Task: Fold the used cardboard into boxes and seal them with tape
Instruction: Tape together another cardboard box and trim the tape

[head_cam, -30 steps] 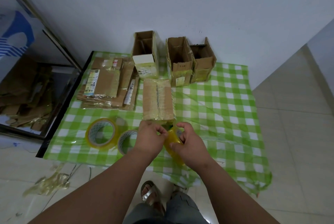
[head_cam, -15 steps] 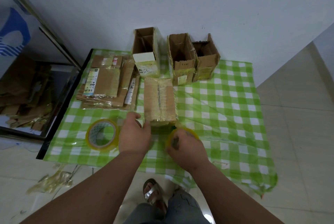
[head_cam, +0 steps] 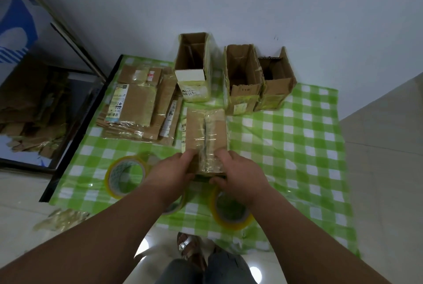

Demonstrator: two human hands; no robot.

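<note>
Hands: my left hand (head_cam: 170,172) and right hand (head_cam: 238,172) grip the taped box (head_cam: 206,139), mid-frame.
Advice: I'd press the seam tape flat.

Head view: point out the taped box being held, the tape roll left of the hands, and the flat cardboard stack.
taped box (head_cam: 207,132), head view, top face
tape roll (head_cam: 112,175), head view, yellow rim
flat cardboard stack (head_cam: 139,105), head view, top sheet

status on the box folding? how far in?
Done: three folded boxes stand open by the wall. In hand: left hand and right hand grip a taped box. Left: the flat cardboard stack.
</note>
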